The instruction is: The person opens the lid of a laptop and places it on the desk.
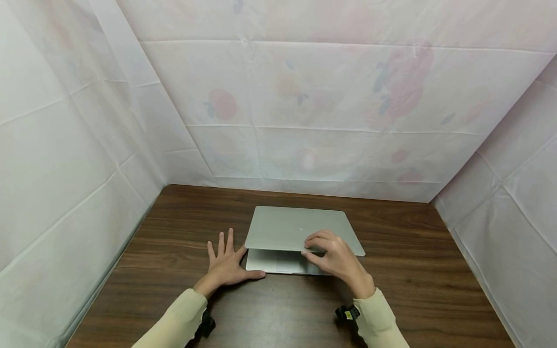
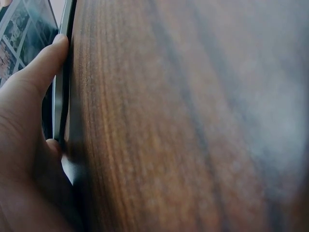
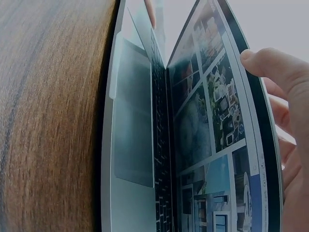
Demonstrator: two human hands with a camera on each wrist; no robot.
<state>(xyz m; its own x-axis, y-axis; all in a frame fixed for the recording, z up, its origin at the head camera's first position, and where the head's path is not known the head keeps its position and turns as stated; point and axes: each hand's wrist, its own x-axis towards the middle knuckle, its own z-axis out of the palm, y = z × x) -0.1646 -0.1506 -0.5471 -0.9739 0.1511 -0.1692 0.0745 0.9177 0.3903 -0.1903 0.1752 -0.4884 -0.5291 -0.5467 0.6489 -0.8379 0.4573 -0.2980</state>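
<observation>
A silver laptop (image 1: 287, 226) lies on the wooden table with its lid partly raised over the base. My right hand (image 1: 334, 253) pinches the lid's front edge, thumb below on the screen side and fingers over the outer face. The right wrist view shows the lit screen (image 3: 193, 121) with a grid of pictures, facing the touchpad (image 3: 133, 116) and keyboard (image 3: 161, 193). My left hand (image 1: 227, 267) is spread flat at the base's front left corner. Its thumb (image 2: 46, 60) presses along the front edge, while the other fingers reach beside the laptop's left side.
The dark wooden table (image 1: 174, 227) extends around the laptop to both sides. Pale patterned cloth (image 1: 304, 96) hangs behind it, with more white cloth at left and right. A black wrist device (image 1: 347, 313) sits by the right sleeve.
</observation>
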